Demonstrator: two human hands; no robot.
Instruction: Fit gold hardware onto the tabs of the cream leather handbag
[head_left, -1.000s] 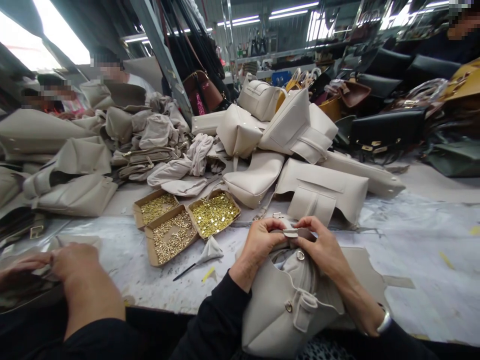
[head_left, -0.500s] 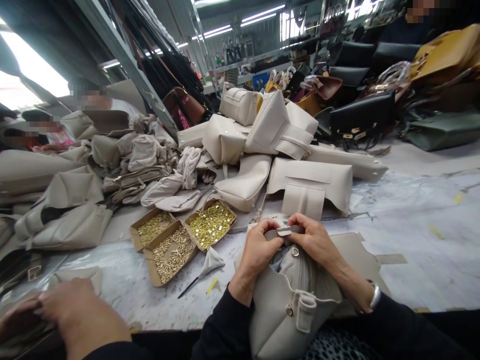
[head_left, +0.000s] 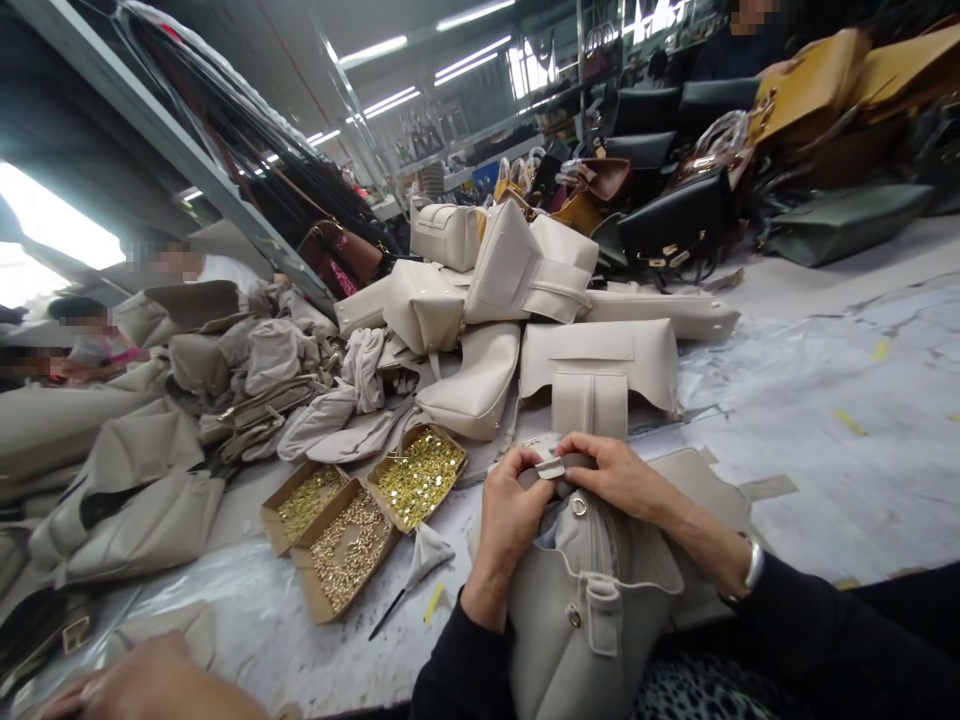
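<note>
A light grey handbag (head_left: pixel 570 620) rests at the table's front edge, its top facing up, with a ring and a small loop tab on it. My left hand (head_left: pixel 514 505) pinches the bag's far rim beside a small pale tab (head_left: pixel 550 467). From the right, my right hand (head_left: pixel 619 478) grips the same rim on the tab's other side, fingers closed. A silver bracelet circles the right wrist. Whatever lies under the fingertips is hidden.
Open boxes of gold hardware (head_left: pixel 420 475) stand left of the bag, near a small white pouch (head_left: pixel 429 552) and a black-tipped tool (head_left: pixel 387 613). Beige bags (head_left: pixel 600 360) pile up beyond. Another person's hand (head_left: pixel 150 685) is at lower left; people sit at far left.
The view has tilted and shifted. Both my hands keep their hold on the bag's rim, barely moved. The other person's hand at lower left has moved lower in view.
</note>
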